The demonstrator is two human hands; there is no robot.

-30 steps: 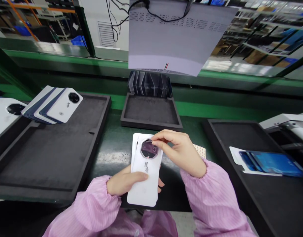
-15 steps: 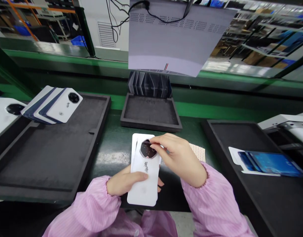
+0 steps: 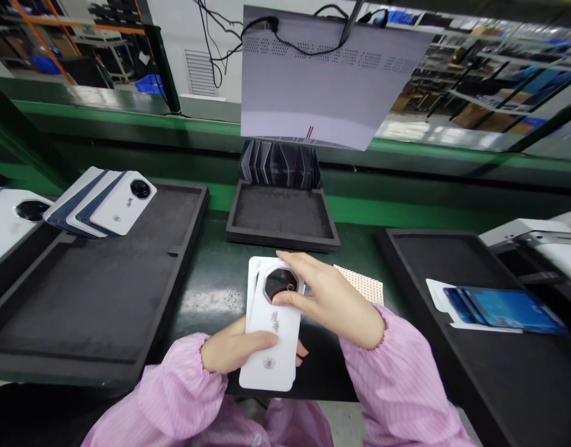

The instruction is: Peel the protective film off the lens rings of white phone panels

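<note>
A white phone back cover point(image 3: 267, 335) with a dark eight-sided camera window point(image 3: 280, 284) is held upright over the near edge of the bench. A second white cover point(image 3: 254, 273) shows behind it, slightly askew. My left hand point(image 3: 241, 344) is closed around both, thumb on the front face, fingertips showing past the right edge. At the upper right of the front cover, my right hand point(image 3: 327, 295) is closed on it. Its thumb presses the lower part of the camera window and its fingers reach over the top corner. Behind the right hand lies a sheet of small dots point(image 3: 362, 287).
On the left, a black foam tray point(image 3: 94, 292) holds a stack of white covers point(image 3: 122, 205). A smaller tray point(image 3: 280, 242) at the back carries a row of dark thin panels point(image 3: 280, 164). The right tray point(image 3: 509, 372) holds blue-filmed pieces point(image 3: 509, 307). A monitor point(image 3: 308, 81) hangs overhead.
My right hand has gone from a fingertip pinch at the camera window to thumb on the window and fingers over the top corner. My left hand keeps its hold.
</note>
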